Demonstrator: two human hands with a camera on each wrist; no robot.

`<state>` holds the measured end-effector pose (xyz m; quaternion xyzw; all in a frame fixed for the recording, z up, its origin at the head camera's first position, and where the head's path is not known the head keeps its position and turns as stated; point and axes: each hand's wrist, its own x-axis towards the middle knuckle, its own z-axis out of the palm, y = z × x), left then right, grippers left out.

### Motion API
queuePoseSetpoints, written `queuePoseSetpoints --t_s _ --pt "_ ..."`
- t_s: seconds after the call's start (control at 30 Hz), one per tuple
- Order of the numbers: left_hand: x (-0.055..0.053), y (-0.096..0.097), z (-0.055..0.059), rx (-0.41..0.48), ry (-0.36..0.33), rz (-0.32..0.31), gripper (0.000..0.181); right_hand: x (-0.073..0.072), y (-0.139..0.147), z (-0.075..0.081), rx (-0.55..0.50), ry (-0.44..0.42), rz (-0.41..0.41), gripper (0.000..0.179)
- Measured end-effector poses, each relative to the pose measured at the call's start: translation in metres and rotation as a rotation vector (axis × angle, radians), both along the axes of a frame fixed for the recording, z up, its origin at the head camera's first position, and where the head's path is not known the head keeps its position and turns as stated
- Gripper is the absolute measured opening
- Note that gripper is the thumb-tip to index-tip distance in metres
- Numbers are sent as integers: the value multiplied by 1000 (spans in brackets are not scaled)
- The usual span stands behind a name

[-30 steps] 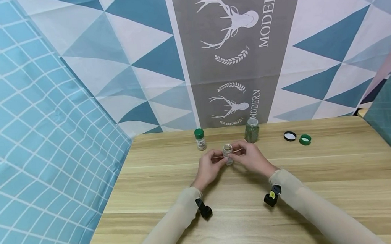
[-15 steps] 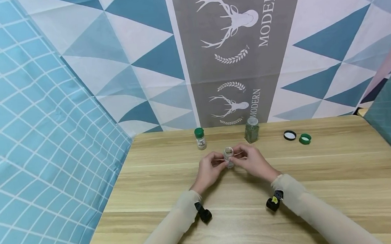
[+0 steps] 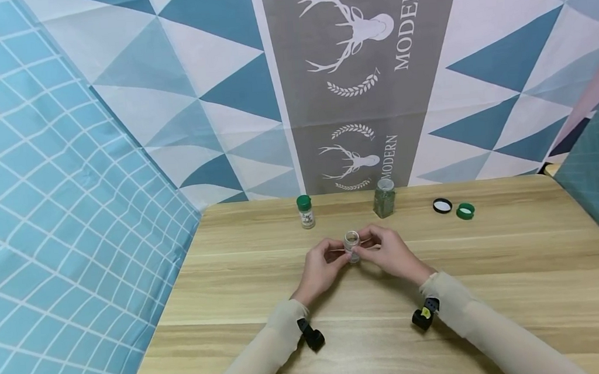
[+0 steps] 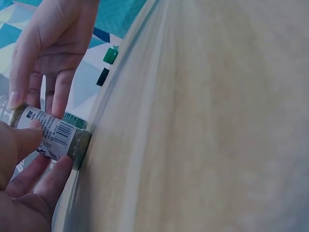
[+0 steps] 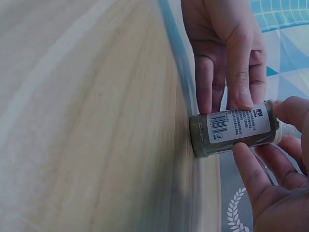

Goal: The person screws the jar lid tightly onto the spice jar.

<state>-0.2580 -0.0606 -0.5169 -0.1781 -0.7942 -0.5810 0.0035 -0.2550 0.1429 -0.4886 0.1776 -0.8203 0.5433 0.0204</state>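
Backdrop (image 3: 357, 109) stood behind, patterned with triangles and deer heads. Surface (image 3: 234, 292) wood-grained, carrying everything of note.

Beige sleeves (image 3: 265, 351) reached in from the near side. Both hands were occupied: left hand (image 3: 319, 267) and right hand (image 3: 393, 255) pinched the same open bottle (image 5: 236, 128) from opposite sides, thumbs on the near face, fingers bent behind.

Jar (image 3: 384, 202) stood farther back, toward the right; its top showed pale, and I could not tell whether it was sealed. Capped bottle (image 3: 306, 214) stood back left, upright, green top on. Neither had shifted over the last second.

Change noted: the open bottle had come a little nearer the person, both hands moving with it, grip much the same. It was upright at mid-surface, in front of the other two; whether its base bore fully on the surface was hard to say. Mouth bare throughout.

Smallest last: black lid (image 3: 442, 205) and green lid (image 3: 465, 211) lay close together at right, off their containers, untouched. My reading: a small repositioning of the bottle; no sign that closing had begun.
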Motion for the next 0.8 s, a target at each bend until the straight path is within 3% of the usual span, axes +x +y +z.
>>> queuePoseSetpoints --t_s 0.8 --pt "28 -5 4 -32 -27 -60 27 29 6 1 3 -56 37 21"
